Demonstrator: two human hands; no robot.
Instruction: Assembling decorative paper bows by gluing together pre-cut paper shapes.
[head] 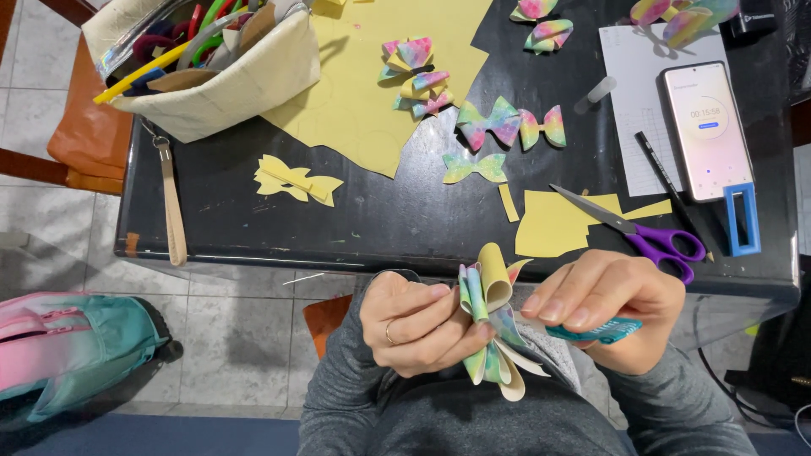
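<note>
Over my lap, in front of the black table (405,215), my left hand (416,323) pinches a folded paper bow (492,325), yellow on one side and rainbow-coloured on the other. My right hand (606,306) touches the bow's middle with its fingertips and holds a teal tape dispenser (601,332) in the palm. A ring sits on a left finger.
On the table lie purple-handled scissors (642,232), yellow paper scraps (553,224), a large yellow sheet (372,84), several finished rainbow bows (498,122), a yellow bow cutout (296,180), a phone (708,127), a black pencil (667,181) and a pouch of tools (211,63). A pink-teal backpack (76,346) lies on the floor.
</note>
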